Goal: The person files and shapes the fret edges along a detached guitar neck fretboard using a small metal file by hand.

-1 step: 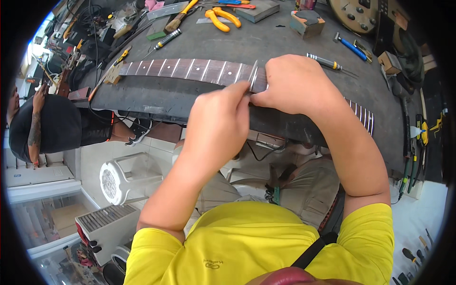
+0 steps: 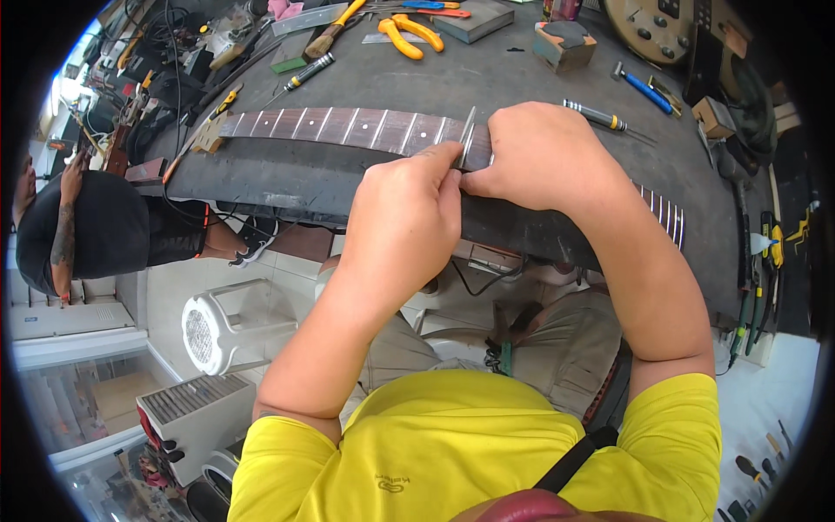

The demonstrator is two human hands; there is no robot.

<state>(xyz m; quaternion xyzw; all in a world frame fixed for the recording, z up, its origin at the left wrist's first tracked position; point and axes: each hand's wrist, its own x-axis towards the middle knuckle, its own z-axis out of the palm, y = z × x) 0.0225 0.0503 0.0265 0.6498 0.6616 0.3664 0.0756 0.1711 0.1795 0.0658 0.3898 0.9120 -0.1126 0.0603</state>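
Observation:
A guitar neck (image 2: 344, 128) with a dark fretboard, metal frets and pale dots lies across the workbench. A thin metal strip (image 2: 470, 124) crosses it and sticks out past its far edge. My left hand (image 2: 402, 204) is closed, thumb and forefinger pinching at the strip's near end. My right hand (image 2: 544, 157) is closed over the neck just right of the strip, its thumb at the near edge and most fingers hidden. More frets of the fretboard (image 2: 664, 213) show beyond my right forearm.
On the grey workbench (image 2: 487, 78) lie orange-handled pliers (image 2: 405, 36), a screwdriver (image 2: 600, 114), a blue-handled hammer (image 2: 645, 90) and a small wooden block (image 2: 564, 45). A guitar body (image 2: 648, 26) is at the far right. Left, another person (image 2: 83, 230) stands near a white stool (image 2: 230, 322).
My left hand has shifted slightly right, and its forefinger now lies straighter along the neck beside the strip. My right hand has barely moved.

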